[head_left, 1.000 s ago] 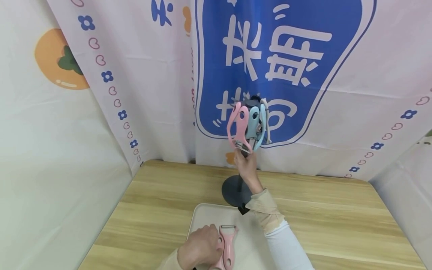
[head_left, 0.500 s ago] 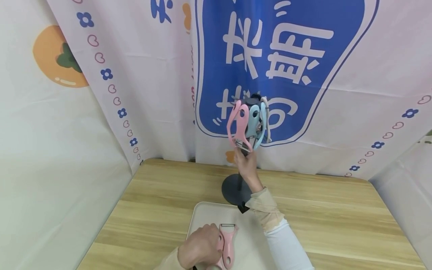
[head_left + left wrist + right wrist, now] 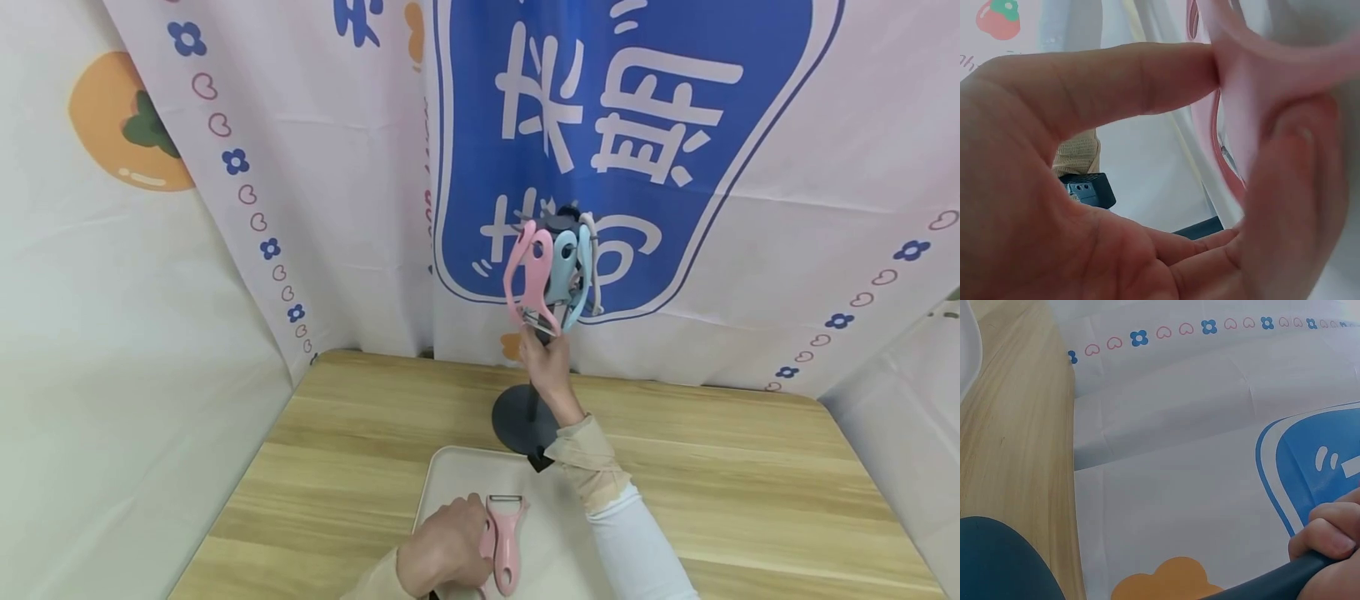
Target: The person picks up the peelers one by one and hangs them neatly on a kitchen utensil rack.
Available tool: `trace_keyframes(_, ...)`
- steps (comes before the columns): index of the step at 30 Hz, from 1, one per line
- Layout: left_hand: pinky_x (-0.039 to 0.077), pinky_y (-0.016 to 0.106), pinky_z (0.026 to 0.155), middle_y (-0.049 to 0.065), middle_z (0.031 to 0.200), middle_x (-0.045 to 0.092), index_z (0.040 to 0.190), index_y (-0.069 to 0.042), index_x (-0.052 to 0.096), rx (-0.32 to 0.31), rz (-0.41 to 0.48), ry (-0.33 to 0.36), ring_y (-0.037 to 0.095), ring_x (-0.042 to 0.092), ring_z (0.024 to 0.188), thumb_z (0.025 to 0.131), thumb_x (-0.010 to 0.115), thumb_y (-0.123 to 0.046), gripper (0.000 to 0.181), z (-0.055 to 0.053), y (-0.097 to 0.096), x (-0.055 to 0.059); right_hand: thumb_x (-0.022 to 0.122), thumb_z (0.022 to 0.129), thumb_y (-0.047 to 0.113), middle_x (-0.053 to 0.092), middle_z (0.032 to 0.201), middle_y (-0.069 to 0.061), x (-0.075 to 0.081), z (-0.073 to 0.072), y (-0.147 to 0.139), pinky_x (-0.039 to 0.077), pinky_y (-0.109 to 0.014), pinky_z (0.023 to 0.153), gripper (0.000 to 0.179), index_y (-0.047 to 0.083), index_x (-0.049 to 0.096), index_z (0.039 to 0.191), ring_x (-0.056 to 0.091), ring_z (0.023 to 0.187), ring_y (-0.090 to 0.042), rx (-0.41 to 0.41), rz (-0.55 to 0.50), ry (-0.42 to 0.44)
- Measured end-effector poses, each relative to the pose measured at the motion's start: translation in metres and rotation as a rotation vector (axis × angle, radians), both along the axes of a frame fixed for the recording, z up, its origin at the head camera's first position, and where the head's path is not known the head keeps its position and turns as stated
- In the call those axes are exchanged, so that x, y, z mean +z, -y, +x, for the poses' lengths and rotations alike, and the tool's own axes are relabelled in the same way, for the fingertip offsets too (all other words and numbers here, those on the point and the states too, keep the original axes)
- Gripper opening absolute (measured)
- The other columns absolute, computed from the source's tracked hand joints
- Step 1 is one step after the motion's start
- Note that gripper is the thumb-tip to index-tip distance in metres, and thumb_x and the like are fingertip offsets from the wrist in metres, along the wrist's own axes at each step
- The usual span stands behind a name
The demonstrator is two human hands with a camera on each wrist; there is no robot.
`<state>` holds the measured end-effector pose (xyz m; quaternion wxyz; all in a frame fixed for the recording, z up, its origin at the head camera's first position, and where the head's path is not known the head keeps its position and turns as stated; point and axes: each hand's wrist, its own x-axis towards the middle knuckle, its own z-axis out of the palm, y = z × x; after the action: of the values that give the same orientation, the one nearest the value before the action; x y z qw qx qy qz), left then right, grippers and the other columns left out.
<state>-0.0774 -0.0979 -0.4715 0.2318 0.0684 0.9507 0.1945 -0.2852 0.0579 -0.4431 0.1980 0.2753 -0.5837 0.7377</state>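
Observation:
My left hand [image 3: 448,546] is low over the cream tray [image 3: 555,533]. In the left wrist view its thumb and a finger pinch a pink peeler [image 3: 1241,106], whose lower part the hand partly hides in the head view. Right beside it a second pink peeler [image 3: 507,550] lies on the tray, blade end away from me. My right hand [image 3: 549,367] grips the dark pole [image 3: 1266,581] of an upright stand, just under its rack of hooks. Pink peelers [image 3: 536,275], light blue peelers [image 3: 562,271] and a whitish utensil [image 3: 595,271] hang from the rack.
The stand's round dark base [image 3: 517,421] rests on the wooden table [image 3: 345,450] behind the tray. A small black piece [image 3: 539,460] sits at the tray's far edge. Printed cloth [image 3: 360,208] hangs behind and along both sides of the table.
The head view has shifted slightly. Less of the pinched peeler's near end shows below my left hand now. My right hand keeps its grip on the pole.

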Motion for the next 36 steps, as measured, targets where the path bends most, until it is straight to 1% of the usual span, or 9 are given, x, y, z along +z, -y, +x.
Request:
trace_keyframes(7, 0.049, 0.038, 0.064, 0.007, 0.084, 0.054, 0.100, -0.005, 0.056, -0.016, 0.015, -0.016, 0.025, 0.053, 0.070, 0.071, 0.079, -0.014, 0.038, -0.002, 0.007, 0.009, 0.049, 0.108, 0.006, 0.038, 0.051, 0.011, 0.000, 0.000, 0.000, 0.025, -0.024, 0.040, 0.018, 0.000, 0.049, 0.091, 0.028, 0.038, -0.005, 0.002, 0.001, 0.008)
trace_keyframes(12, 0.054, 0.039, 0.071, 0.011, 0.088, 0.058, 0.110, 0.002, 0.058, -0.068, 0.042, -0.031, 0.024, 0.055, 0.075, 0.079, 0.077, -0.014, 0.039, -0.014, 0.019, 0.022, 0.049, 0.110, 0.008, 0.038, 0.051, 0.009, 0.002, -0.002, 0.001, 0.025, -0.025, 0.039, 0.011, 0.007, 0.054, 0.100, 0.028, 0.036, -0.007, 0.008, -0.001, -0.004)
trace_keyframes(14, 0.054, 0.038, 0.070, 0.012, 0.089, 0.059, 0.113, 0.003, 0.059, -0.076, 0.093, -0.043, 0.022, 0.056, 0.075, 0.087, 0.075, -0.013, 0.034, -0.019, 0.024, 0.026, 0.049, 0.110, 0.007, 0.038, 0.051, 0.008, 0.001, -0.002, 0.001, 0.026, -0.025, 0.040, 0.007, 0.010, 0.056, 0.109, 0.028, 0.036, -0.008, 0.005, -0.001, -0.005)
trace_keyframes(17, 0.050, 0.034, 0.064, 0.008, 0.087, 0.060, 0.113, -0.001, 0.060, -0.087, 0.194, -0.079, 0.018, 0.055, 0.070, 0.099, 0.069, -0.014, 0.020, -0.024, 0.029, 0.031, 0.049, 0.109, 0.005, 0.038, 0.051, 0.007, 0.000, -0.003, 0.000, 0.025, -0.026, 0.039, 0.015, 0.014, 0.056, 0.120, 0.028, 0.036, -0.009, -0.002, -0.003, -0.015)
trace_keyframes(20, 0.046, 0.030, 0.058, 0.003, 0.084, 0.059, 0.110, -0.005, 0.062, -0.099, 0.283, -0.146, 0.014, 0.053, 0.065, 0.106, 0.064, -0.017, 0.013, -0.028, 0.031, 0.035, 0.048, 0.109, 0.005, 0.038, 0.052, 0.007, 0.000, -0.003, 0.000, 0.025, -0.027, 0.039, 0.018, 0.017, 0.056, 0.119, 0.028, 0.037, -0.009, 0.003, -0.011, -0.031)
trace_keyframes(24, 0.048, 0.029, 0.059, 0.001, 0.080, 0.061, 0.116, -0.002, 0.064, -0.080, 0.355, -0.175, 0.012, 0.056, 0.064, 0.110, 0.061, -0.022, 0.021, -0.033, 0.031, 0.040, 0.049, 0.110, 0.005, 0.038, 0.052, 0.007, 0.000, -0.003, 0.000, 0.025, -0.027, 0.040, 0.016, 0.018, 0.056, 0.117, 0.028, 0.036, -0.010, 0.014, -0.028, -0.053)
trace_keyframes(27, 0.050, 0.030, 0.059, 0.002, 0.080, 0.062, 0.124, 0.001, 0.062, -0.052, 0.386, -0.166, 0.012, 0.059, 0.063, 0.110, 0.060, -0.021, 0.026, -0.038, 0.031, 0.044, 0.049, 0.110, 0.006, 0.038, 0.051, 0.007, 0.000, -0.003, -0.001, 0.025, -0.028, 0.040, 0.016, 0.018, 0.057, 0.117, 0.028, 0.036, -0.010, 0.008, -0.025, -0.052)
trace_keyframes(30, 0.052, 0.032, 0.063, 0.007, 0.090, 0.065, 0.131, 0.002, 0.060, -0.028, 0.406, -0.182, 0.014, 0.062, 0.066, 0.107, 0.062, -0.012, 0.028, -0.043, 0.032, 0.050, 0.049, 0.110, 0.004, 0.038, 0.052, 0.006, 0.001, -0.002, -0.001, 0.025, -0.028, 0.040, 0.019, 0.018, 0.057, 0.120, 0.028, 0.036, -0.010, -0.006, -0.017, -0.047)
trace_keyframes(36, 0.058, 0.037, 0.077, 0.013, 0.114, 0.064, 0.133, 0.004, 0.060, -0.007, 0.401, -0.289, 0.021, 0.067, 0.092, 0.100, 0.067, -0.001, 0.034, -0.048, 0.035, 0.060, 0.049, 0.110, 0.003, 0.038, 0.052, 0.007, 0.001, -0.002, 0.000, 0.025, -0.027, 0.041, 0.020, 0.018, 0.058, 0.118, 0.029, 0.037, -0.009, -0.028, 0.000, -0.042)
